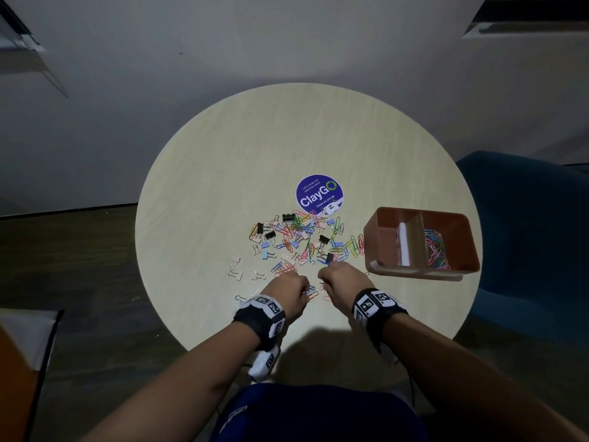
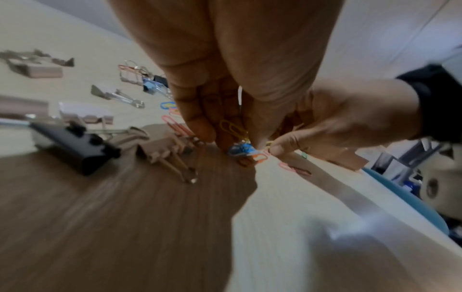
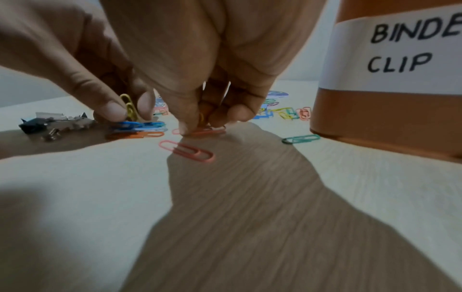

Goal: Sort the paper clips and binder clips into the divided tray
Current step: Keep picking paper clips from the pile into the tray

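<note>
A mixed heap of coloured paper clips and binder clips [image 1: 299, 240] lies mid-table. The orange divided tray [image 1: 379, 228] stands to its right, with paper clips [image 1: 435, 248] in the right compartment. Its near wall carries a "BINDER CLIP" label [image 3: 400, 51]. My left hand [image 1: 298, 287] [image 2: 232, 138] is curled over the heap's near edge and pinches a yellow paper clip [image 2: 228, 126] [image 3: 128, 107] above some blue clips [image 3: 140, 125]. Close beside it, my right hand [image 1: 328, 277] [image 3: 207, 120] pinches an orange paper clip [image 3: 201, 118] against the table, touching a pink one [image 3: 207, 131].
The round pale wood table [image 1: 223, 154] has a blue ClayGo sticker [image 1: 319, 194] behind the heap. Loose silver binder clips [image 1: 236, 269] lie left of my left hand. A pink clip [image 3: 187, 151] and a green clip [image 3: 301, 138] lie near the tray. A blue chair [image 1: 526, 218] stands at the right.
</note>
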